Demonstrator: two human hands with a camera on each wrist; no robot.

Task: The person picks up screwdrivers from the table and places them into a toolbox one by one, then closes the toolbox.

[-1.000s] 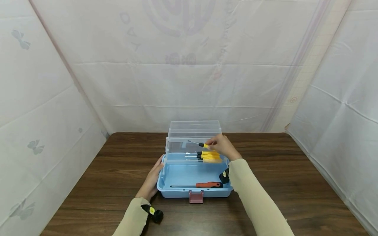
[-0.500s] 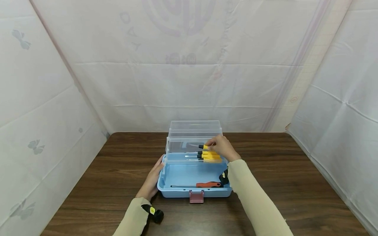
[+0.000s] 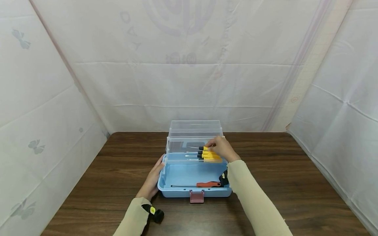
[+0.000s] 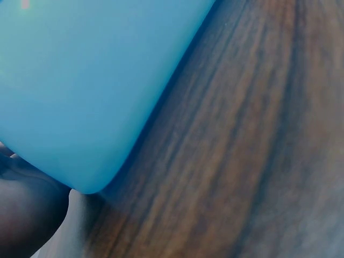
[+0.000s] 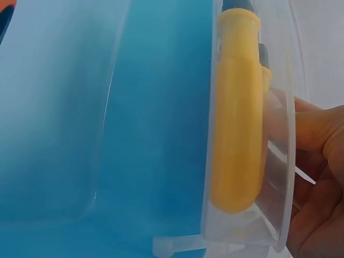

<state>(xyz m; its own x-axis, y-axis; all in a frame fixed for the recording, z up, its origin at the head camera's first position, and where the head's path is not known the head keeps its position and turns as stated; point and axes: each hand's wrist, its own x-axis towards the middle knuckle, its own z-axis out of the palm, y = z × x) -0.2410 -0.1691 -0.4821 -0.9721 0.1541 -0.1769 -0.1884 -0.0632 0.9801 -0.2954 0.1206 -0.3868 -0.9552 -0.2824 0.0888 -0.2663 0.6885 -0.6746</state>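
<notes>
A light-blue toolbox (image 3: pixel 174 193) stands with its clear lid raised. My left hand (image 3: pixel 153 178) rests along its left side, thumb at the rim; its fingers are partly hidden. In the head view, my right hand (image 3: pixel 222 149) pinches a yellow-and-black screwdriver (image 3: pixel 204 148) by the handle, at the back of the clear tray (image 3: pixel 177 161). Several similar yellow-handled screwdrivers (image 3: pixel 212 156) lie side by side in that tray, shafts to the left. From the right wrist view, yellow handles (image 5: pixel 236 129) show inside the clear tray wall, with my right fingers behind it.
An orange-and-black screwdriver (image 3: pixel 208 185) lies along the front of the box floor. A pinkish latch (image 3: pixel 196 197) hangs open at the front. The raised clear lid (image 3: pixel 195 125) is behind the tray. Dark wood tabletop (image 3: pixel 118 177) surrounds the box, with white sheeting (image 3: pixel 189 88) beyond.
My right hand has lowered the pinched screwdriver slightly, bringing it from a slant to nearly level just behind the other yellow ones. My left hand stays at the toolbox's side.
</notes>
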